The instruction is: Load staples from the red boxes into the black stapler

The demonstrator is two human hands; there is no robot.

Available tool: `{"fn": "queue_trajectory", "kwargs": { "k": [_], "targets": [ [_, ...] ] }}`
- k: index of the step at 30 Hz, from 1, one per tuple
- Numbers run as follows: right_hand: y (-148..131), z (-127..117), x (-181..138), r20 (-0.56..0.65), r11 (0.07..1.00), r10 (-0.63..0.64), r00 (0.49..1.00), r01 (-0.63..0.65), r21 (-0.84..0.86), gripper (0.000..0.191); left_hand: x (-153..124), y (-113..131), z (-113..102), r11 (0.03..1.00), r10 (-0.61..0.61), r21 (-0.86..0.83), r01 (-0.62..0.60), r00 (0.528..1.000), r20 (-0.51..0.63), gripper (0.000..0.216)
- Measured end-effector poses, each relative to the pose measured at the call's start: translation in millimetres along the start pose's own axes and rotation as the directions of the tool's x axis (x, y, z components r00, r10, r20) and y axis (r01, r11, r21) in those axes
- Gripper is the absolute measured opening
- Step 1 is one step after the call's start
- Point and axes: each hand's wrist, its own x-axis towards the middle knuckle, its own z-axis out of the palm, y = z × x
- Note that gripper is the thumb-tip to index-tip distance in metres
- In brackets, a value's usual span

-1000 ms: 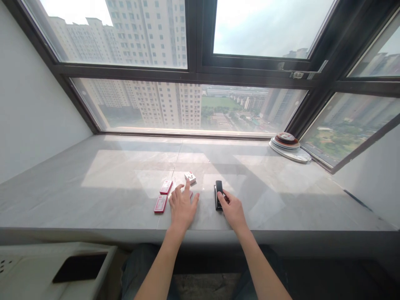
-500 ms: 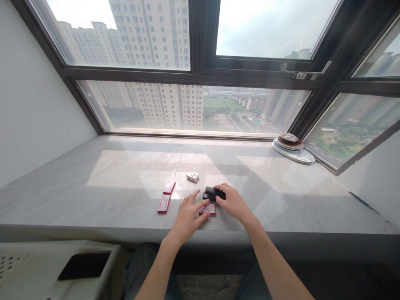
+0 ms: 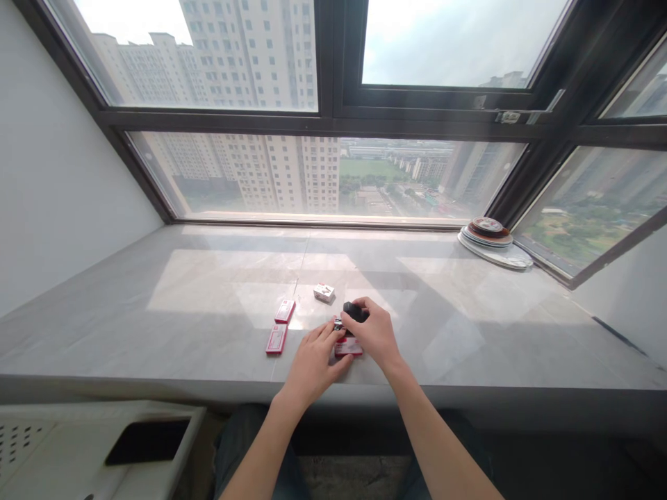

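A black stapler [image 3: 355, 312] lies on the marble-look sill, its upper arm apparently tilted up from the base. My right hand [image 3: 376, 335] is closed around its upper part, with thumb and fingers on either side. The fingertips of my left hand [image 3: 315, 364] press at the stapler's front end, where a bit of bright metal shows. My left thumb rests by the near edge of a red-and-white small box [image 3: 349, 346], which lies just in front of the stapler. The fingers partly hide the stapler's base.
Two more red-and-white boxes [image 3: 276, 339] lie end to end on the left. A small white box [image 3: 324, 292] sits behind the stapler. Stacked plates [image 3: 495, 243] stand in the far right corner by the window. A white plastic piece of furniture [image 3: 62, 444] is below the sill's front edge.
My left fingers have come together onto the stapler's front end. My right hand has shifted left along the stapler, and its upper arm now looks raised.
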Motion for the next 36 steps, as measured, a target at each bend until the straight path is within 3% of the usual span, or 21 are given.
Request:
{"fn": "queue_trajectory", "kwargs": {
  "k": [5, 9, 12, 16, 20, 24, 27, 31, 34, 36],
  "targets": [
    [24.3, -30.9, -2.2, -0.143, 0.874, 0.181, 0.973, -0.092, 0.477, 0.039, 0.1, -6.5, -2.1, 0.999, -0.005, -0.035, 0.005, 1.000, -0.005, 0.050],
    [59.5, -62.6, -12.3, -0.087, 0.725, 0.407, 0.909, -0.263, 0.637, 0.033, -2.6, -5.2, -6.1, 0.996, -0.018, -0.091, 0.017, 1.000, -0.002, 0.048],
    [79.4, -83.5, -17.5, 0.040, 0.671, 0.546, 0.837, -0.466, 0.577, 0.033, -3.8, -4.8, -8.5, 0.991, -0.054, -0.124, 0.054, 0.999, 0.005, 0.039],
    [78.9, -86.4, -25.9, 0.221, 0.755, 0.559, 0.799, -0.601, 0.263, 0.050, -2.5, -6.1, -7.2, 0.985, -0.078, -0.152, 0.077, 0.997, 0.003, 0.033],
    [57.4, -52.2, -36.0, 0.423, 0.849, 0.433, 0.796, -0.518, 0.103, 0.050, 0.9, -8.6, -3.9, 0.981, -0.080, -0.178, 0.077, 0.997, -0.008, 0.034],
    [48.0, -25.4, -36.0, 0.401, 0.942, 0.299, 0.866, -0.336, 0.024, 0.042, 1.3, -11.4, -4.1, 0.974, -0.075, -0.212, 0.075, 0.997, 0.011, 0.033],
    [57.4, -32.3, -31.5, 0.383, 0.947, 0.300, 0.874, -0.321, -0.011, 0.042, -0.6, -12.7, -5.8, 0.972, -0.073, -0.221, 0.077, 0.997, 0.024, 0.031],
    [68.7, -59.3, -30.4, 0.338, 0.930, 0.366, 0.867, -0.348, -0.115, 0.041, -2.1, -12.9, -5.5, 0.976, -0.078, -0.203, 0.081, 0.997, 0.021, 0.028],
    [56.5, -70.6, -32.4, 0.238, 0.958, 0.235, 0.942, -0.184, -0.219, 0.030, -2.2, -11.9, -3.7, 0.979, -0.075, -0.191, 0.076, 0.997, 0.014, 0.030],
    [39.4, -69.2, -31.1, 0.237, 0.965, 0.096, 0.967, -0.032, -0.261, 0.022, -2.4, -10.9, -3.0, 0.980, -0.073, -0.188, 0.073, 0.997, 0.008, 0.031]
  ]
}}
